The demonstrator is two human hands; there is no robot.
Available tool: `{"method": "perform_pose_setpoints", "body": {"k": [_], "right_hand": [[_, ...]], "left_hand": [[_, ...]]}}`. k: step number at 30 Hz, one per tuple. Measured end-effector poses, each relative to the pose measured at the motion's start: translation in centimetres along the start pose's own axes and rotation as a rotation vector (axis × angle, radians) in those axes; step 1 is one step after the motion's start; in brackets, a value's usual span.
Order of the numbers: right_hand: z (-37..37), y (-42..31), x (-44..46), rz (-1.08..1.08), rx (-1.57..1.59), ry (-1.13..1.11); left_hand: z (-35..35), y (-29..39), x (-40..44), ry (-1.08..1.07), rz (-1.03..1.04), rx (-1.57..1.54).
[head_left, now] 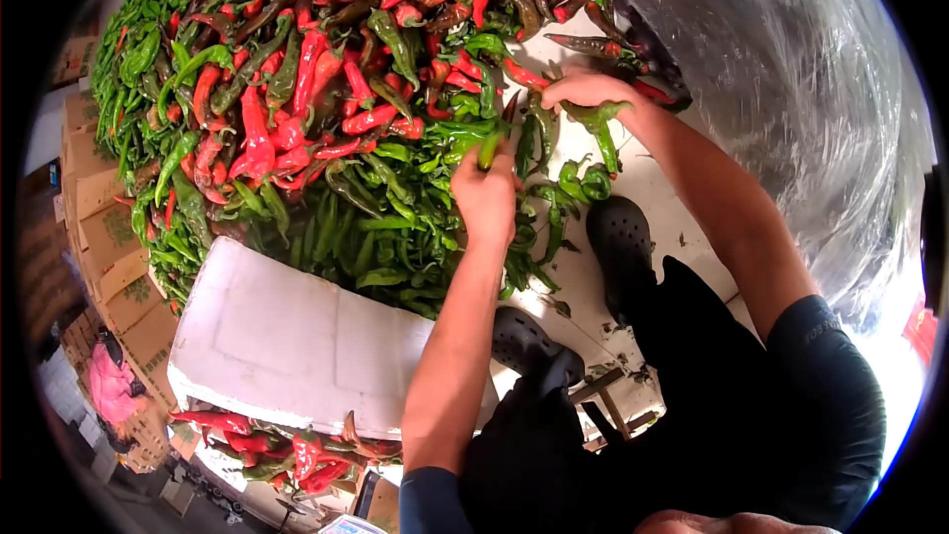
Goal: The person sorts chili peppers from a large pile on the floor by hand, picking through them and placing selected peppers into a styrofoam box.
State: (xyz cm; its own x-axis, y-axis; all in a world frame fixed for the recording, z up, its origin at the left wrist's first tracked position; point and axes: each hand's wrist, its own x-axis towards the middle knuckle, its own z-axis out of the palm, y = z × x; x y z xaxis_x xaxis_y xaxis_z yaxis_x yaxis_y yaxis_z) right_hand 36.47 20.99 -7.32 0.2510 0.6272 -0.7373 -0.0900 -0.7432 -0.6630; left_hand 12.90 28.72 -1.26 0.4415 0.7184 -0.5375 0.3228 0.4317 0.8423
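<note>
My left hand (pixel 484 200) is closed around a green chili pepper (pixel 489 148), at the right edge of a large heap of red chili peppers (pixel 316 69) and green chili peppers (pixel 395 227). Beyond it, my right hand (pixel 585 91) is bent closed over the white floor. A crumpled green chili pepper (pixel 597 119) shows under its palm and seems to be in its grasp. The tip of a red chili pepper (pixel 524 75) lies close to its fingertips; I cannot tell if they touch. Loose green peppers (pixel 583 181) lie below the right hand.
A white foam box (pixel 297 326) stands left of my left forearm, with more red peppers (pixel 306 455) below it. Clear plastic sheeting (pixel 791 89) rises at the right. My dark clogs (pixel 620 247) are on the tiles by a small stool (pixel 613 410). Cardboard boxes (pixel 114 247) line the far left.
</note>
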Motion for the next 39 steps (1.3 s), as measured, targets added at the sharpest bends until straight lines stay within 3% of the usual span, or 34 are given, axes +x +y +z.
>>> {"method": "perform_pose_setpoints", "body": {"k": [2, 3, 6, 8, 12, 15, 18, 19, 20, 22, 24, 28, 31, 32, 34, 36, 38, 39], "right_hand": [[-0.2, 1.1, 0.5, -0.055, 0.012, 0.006], [-0.5, 1.2, 0.5, -0.064, 0.017, 0.010], [-0.9, 1.9, -0.5, -0.104, 0.079, 0.071], [-0.8, 3.1, -1.3, -0.155, 0.181, 0.182], [-2.5, 4.2, -5.4, -0.004, 0.505, -0.182], [-2.1, 5.3, -7.1, -0.030, 0.596, -0.123], [-2.1, 5.7, -9.0, -0.046, 0.546, -0.040], [-1.9, 5.6, -9.8, -0.054, 0.530, -0.005], [-1.7, 5.0, -10.8, -0.044, 0.519, 0.017], [-2.0, 5.8, -11.7, -0.158, 0.509, -0.060], [-2.1, 6.2, -12.2, -0.188, 0.490, -0.046], [-1.8, 6.5, -12.1, -0.244, 0.476, 0.158], [-2.8, 6.6, -13.3, -0.194, 0.326, 0.295], [-3.6, 6.6, -13.9, -0.159, 0.260, 0.332], [-5.3, 6.8, -15.4, -0.037, 0.060, 0.509], [-7.4, 7.4, -16.3, 0.032, -0.056, 0.555], [-7.6, 5.4, -17.1, 0.010, -0.203, 0.637], [-7.6, 4.7, -17.2, -0.007, -0.223, 0.639]], "left_hand": [[0.9, 0.3, 2.6, -0.062, 0.231, 0.424], [1.4, -0.5, 4.2, 0.024, 0.620, 0.746], [2.6, 0.9, 6.6, -0.112, 0.359, 1.257], [3.1, 2.1, 7.9, -0.189, 0.219, 1.377], [3.0, 2.0, 7.0, -0.405, 0.203, 1.638], [4.0, 0.5, 6.8, -0.440, 0.215, 1.714], [3.0, 0.2, 7.9, -0.336, 0.282, 1.528], [2.0, 1.3, 8.3, -0.428, 0.310, 1.255], [1.5, 3.8, 7.8, -0.532, 0.034, 0.819], [-0.5, 4.7, 8.4, -0.670, -0.271, 0.342], [-1.1, 4.5, 6.7, -0.703, -0.356, -0.228], [-2.1, 2.6, 5.5, -0.800, -0.422, -0.606], [-1.8, 1.7, 4.8, -0.813, -0.474, -0.795], [-1.7, 1.7, 4.3, -0.727, -0.498, -0.762], [-1.5, 0.2, 4.0, -0.541, -0.427, -0.433], [-1.2, -1.1, 3.4, -0.598, -0.429, -0.214], [0.1, -1.4, 1.8, -0.510, -0.493, -0.033], [0.6, -2.3, 1.9, -0.565, -0.476, -0.069]]}}
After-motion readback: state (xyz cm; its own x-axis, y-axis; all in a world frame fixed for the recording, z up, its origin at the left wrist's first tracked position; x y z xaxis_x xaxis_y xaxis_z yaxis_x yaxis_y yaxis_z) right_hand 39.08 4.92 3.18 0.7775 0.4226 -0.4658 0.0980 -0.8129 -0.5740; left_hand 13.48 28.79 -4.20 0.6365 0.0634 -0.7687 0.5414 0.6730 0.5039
